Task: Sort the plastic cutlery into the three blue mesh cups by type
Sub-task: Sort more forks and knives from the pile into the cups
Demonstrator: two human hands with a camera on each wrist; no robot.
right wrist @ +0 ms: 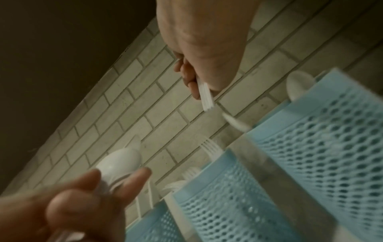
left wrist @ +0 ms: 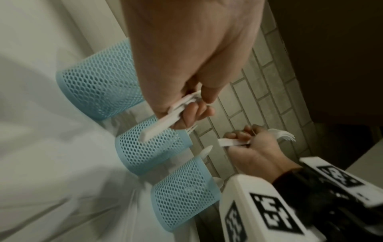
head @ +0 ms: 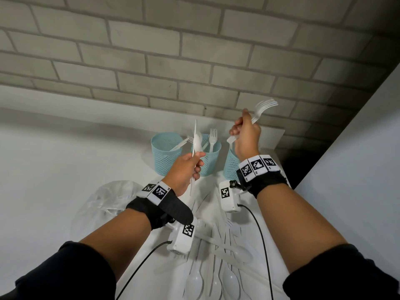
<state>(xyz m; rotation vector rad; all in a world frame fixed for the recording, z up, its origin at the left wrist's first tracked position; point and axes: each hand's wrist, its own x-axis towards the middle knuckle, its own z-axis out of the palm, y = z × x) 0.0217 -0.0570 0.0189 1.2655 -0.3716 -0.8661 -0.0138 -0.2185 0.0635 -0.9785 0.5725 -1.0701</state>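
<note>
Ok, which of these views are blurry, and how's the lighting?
Head view: sharp, evenly lit, straight edges bowed by the wide lens. Left wrist view: dim, smeared; the three blue mesh cups stay readable. Right wrist view: blurriest; the left hand gripping white plastic spoons is soft, with a dark corner.

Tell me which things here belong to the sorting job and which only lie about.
Job: left hand holding spoon and knife; right hand holding forks; three mesh cups; loose cutlery.
Lying about: clear plastic bag.

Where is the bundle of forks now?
In the head view the forks are on the right, gripped in the raised right hand, above the right mesh cup and before the brick wall.
</note>
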